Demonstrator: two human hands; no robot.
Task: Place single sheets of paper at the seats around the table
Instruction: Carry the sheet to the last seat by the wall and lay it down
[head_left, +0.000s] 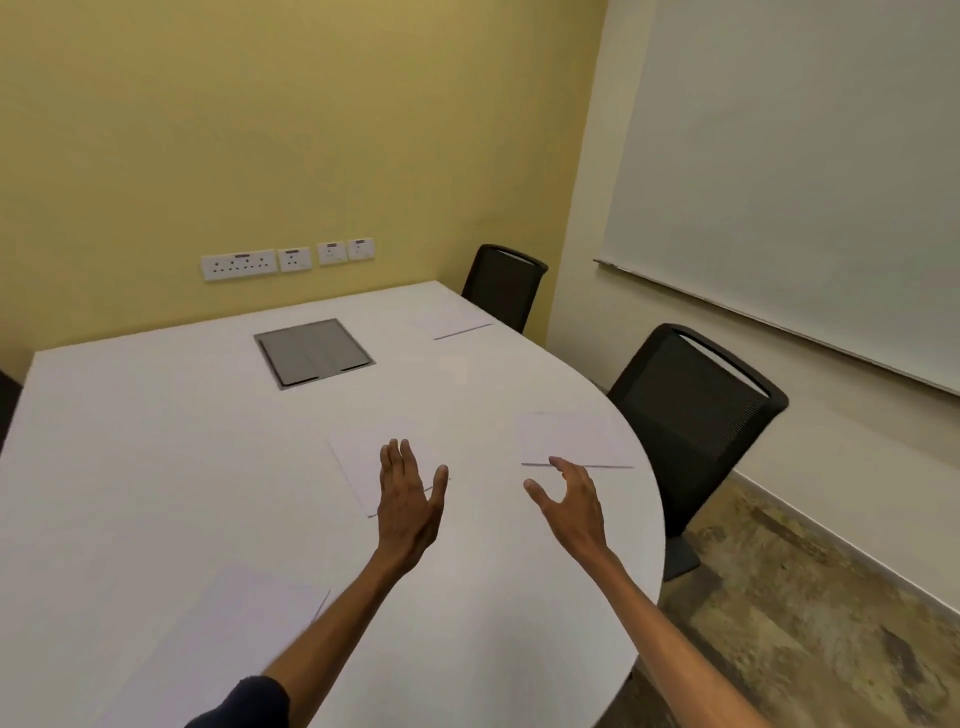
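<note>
Sheets: centre pile (358, 457) lies on tabletop (156, 441) right under left hand (408, 499), long axis running 11-to-5 o'clock. Left hand flat, fingers spread, holding nothing; can't tell if touching. Right hand (569, 493) loosely curled, empty, at near edge of placed sheet (569, 439) by chair (696, 415) at 2 o'clock. Left nearer pile.

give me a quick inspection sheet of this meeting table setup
surface: white table with rounded end and a grey cable hatch, shut
job's things: far sheet by the far chair; right sheet by the near chair; middle sheet under the left hand; near sheet
clutter: nothing seen
grippers: left hand open, flat over the middle sheet; right hand open, empty, at the right sheet's edge
cables: nothing seen
surroundings: wall sockets, whiteboard
</note>
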